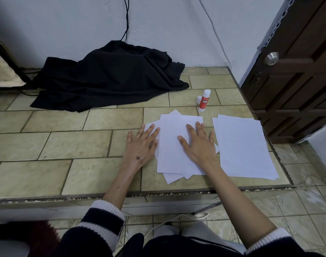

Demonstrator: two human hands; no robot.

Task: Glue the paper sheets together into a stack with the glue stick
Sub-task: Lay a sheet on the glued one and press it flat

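On the tiled ledge, the left hand (140, 143) and right hand (197, 143) press flat with fingers spread on the messy glued stack (173, 156), likely to make the top sheet stick, while the glue stick (204, 100) stands behind, by loose sheets (243, 145).

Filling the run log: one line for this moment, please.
left hand flat at stack edge | right hand pressing paper stack | glue stick upright, untouched | spare sheets right
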